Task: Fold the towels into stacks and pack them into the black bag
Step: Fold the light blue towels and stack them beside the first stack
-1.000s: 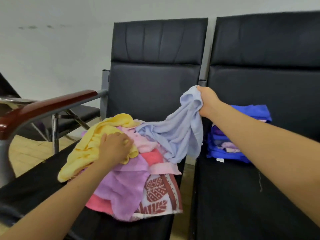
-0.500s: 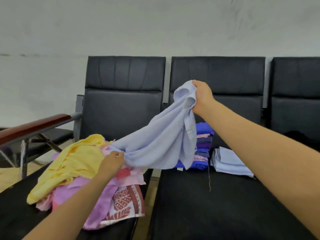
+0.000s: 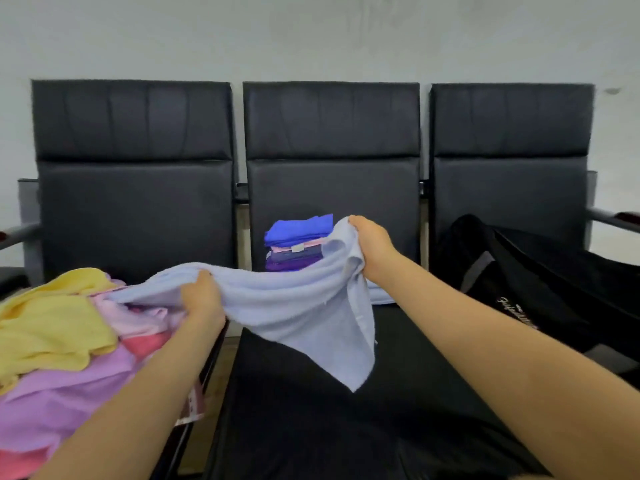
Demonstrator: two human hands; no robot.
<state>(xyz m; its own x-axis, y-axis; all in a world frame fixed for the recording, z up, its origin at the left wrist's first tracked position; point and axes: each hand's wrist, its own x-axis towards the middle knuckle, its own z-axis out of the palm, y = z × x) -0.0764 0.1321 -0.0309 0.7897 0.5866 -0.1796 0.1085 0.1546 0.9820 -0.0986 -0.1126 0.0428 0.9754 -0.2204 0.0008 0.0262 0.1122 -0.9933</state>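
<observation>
Both hands grip pale blue towel (image 3: 304, 306): left hand (image 3: 202, 297), right hand (image 3: 372, 247), spread over middle seat (image 3: 311, 427)

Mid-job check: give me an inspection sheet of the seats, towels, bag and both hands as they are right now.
Surface: middle seat, black, mostly bare in front.
Job's things: light blue towel stretched between both hands; folded stack at the back of the middle seat, blue on top; unfolded pile on the left seat, yellow on top; black bag on the right seat.
Clutter: nothing seen.
Grippers: left hand and right hand each grip the towel.
Cables: nothing seen.
Surroundings: pale wall behind three black seat backs.
</observation>
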